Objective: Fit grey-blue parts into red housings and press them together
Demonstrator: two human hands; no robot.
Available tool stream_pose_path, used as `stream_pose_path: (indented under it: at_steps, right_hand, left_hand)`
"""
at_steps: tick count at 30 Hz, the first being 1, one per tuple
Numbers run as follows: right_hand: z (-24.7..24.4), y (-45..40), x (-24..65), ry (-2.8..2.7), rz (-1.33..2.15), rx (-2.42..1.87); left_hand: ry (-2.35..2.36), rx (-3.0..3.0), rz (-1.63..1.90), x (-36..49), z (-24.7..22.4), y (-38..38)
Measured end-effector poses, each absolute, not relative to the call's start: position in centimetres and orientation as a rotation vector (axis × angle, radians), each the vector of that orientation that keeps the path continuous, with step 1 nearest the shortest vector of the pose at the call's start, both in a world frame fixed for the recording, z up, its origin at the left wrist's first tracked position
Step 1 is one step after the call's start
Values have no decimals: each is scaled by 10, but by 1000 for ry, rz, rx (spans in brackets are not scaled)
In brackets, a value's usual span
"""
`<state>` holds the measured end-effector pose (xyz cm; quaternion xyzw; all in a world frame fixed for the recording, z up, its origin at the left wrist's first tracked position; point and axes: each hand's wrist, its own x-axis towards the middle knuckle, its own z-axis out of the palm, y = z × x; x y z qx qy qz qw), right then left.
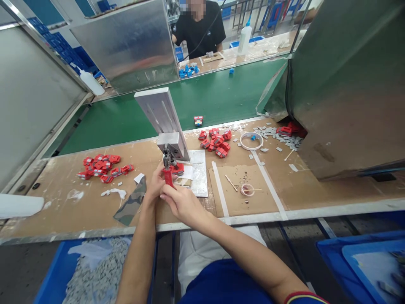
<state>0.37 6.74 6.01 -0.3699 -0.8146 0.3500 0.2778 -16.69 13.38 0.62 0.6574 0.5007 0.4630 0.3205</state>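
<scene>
A metal fixture [172, 141] with an upright plate stands in front of me, fitted with a toggle clamp that has a red handle [168, 177]. My right hand [183, 204] is closed around the lower end of this handle. Just left of the handle, my left hand [154, 183] reaches to the fixture; its fingertips are hidden behind the clamp. A red toy car part [179, 169] lies under the clamp, near a white pad [187, 172] on the metal base plate [200, 177].
Red car parts lie piled at left [98, 165] and right of the fixture [218, 142]. A tape roll [251, 141], grey pieces [268, 133] and a small cup [247, 190] are at right. Behind runs a green conveyor belt [221, 95]; across it sits a person [202, 33].
</scene>
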Motion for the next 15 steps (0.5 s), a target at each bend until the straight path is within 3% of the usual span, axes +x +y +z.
stream_pose_path:
  at_steps: [10,15]
  right_hand:
    - [69,64,20,-2235,893,-1255]
    - [52,8,109,-2073,1375,-993]
  left_hand:
    - [1570,1409,1355,-181,8,32]
    - [1718,1385,1177,-160,-2,-5]
